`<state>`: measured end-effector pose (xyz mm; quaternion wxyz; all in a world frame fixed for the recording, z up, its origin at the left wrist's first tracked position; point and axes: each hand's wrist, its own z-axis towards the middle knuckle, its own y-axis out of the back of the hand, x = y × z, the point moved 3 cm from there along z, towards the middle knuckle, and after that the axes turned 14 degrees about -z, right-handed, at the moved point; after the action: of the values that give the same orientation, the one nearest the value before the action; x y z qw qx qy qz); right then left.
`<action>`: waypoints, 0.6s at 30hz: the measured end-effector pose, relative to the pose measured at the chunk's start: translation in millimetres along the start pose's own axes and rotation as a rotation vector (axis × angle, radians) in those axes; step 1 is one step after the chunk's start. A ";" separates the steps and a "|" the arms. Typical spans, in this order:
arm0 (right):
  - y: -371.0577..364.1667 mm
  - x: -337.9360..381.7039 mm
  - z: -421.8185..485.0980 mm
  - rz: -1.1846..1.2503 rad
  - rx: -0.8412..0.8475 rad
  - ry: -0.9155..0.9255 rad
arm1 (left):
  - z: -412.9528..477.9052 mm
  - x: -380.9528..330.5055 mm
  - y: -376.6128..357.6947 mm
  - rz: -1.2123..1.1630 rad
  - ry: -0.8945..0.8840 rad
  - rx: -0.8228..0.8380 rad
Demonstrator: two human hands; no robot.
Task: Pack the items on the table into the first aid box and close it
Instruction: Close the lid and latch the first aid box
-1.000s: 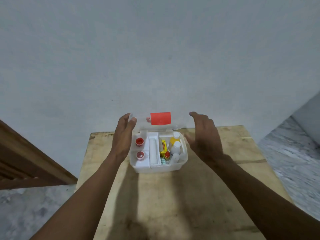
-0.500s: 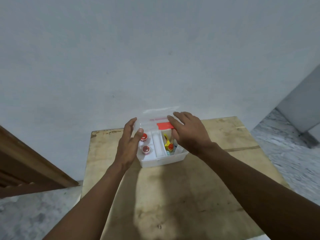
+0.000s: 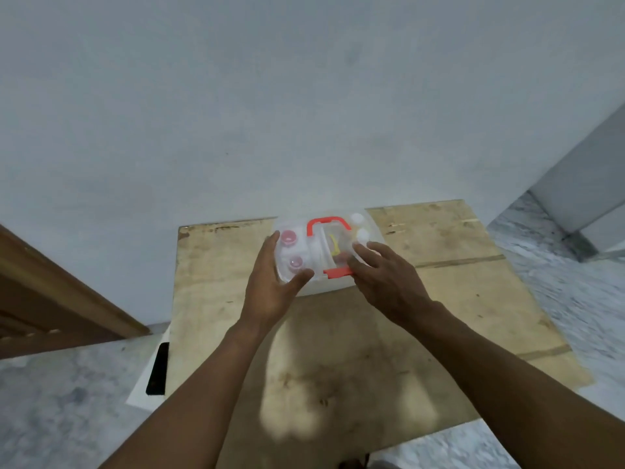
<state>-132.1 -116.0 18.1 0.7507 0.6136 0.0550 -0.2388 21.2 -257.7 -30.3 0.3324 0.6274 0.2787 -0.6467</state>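
While the lid stood up half a second ago, it now lies flat on top of the first aid box (image 3: 324,252), so the box looks shut. Whether the catch has snapped in cannot be told.

The wooden table (image 3: 338,350) is the biggest thing here, and it stands against a pale wall (image 3: 304,96). The box sits at the far edge of the table, near the middle, just as it did before. The rest of the table top is bare wood with marks on it.

The clear lid (image 3: 367,223) lets the packed things show through. Two red caps are on the left side, something yellow is in the middle, and white round tops are on the right. A red handle (image 3: 328,222) lies flat on the lid now. Before, only a red strip showed on the raised lid.

The left hand (image 3: 270,286) has stayed at the left end of the box. Its fingers are spread wide along the side and its thumb presses the front corner of the lid. The right hand (image 3: 385,279) has come down with the lid. Its fingers lie flat and spread on the right part of the lid, next to the red latch (image 3: 338,273) at the front edge.

A thin black thing (image 3: 158,368) lies on a white sheet on the floor by the table's left side.
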 end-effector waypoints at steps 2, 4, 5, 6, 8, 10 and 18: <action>-1.8 5.9 -3.0 -0.021 0.034 0.001 | -1.3 4.9 -0.4 0.001 -0.022 -0.012; -5.5 9.1 -6.4 -0.018 0.054 0.008 | -2.5 12.5 -0.2 0.010 -0.040 -0.006; -7.3 9.9 -8.0 -0.013 0.057 0.011 | -2.8 16.3 -0.3 0.020 -0.055 0.005; -9.5 10.2 -9.2 -0.011 0.058 0.011 | -3.3 18.5 -0.2 0.036 -0.063 0.010; -13.0 11.2 -10.9 -0.010 0.054 0.004 | -5.3 19.7 0.4 0.062 -0.065 0.006; -16.9 13.0 -12.4 -0.011 0.046 -0.003 | -6.8 18.3 0.2 0.113 -0.084 0.012; -32.3 11.5 -24.0 0.050 0.013 0.014 | -11.0 22.4 -0.4 0.286 -0.105 0.041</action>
<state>-130.7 -100.9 -20.9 0.7521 0.6211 0.0437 -0.2160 28.0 -250.6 -53.3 0.4223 0.6325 0.1556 -0.6304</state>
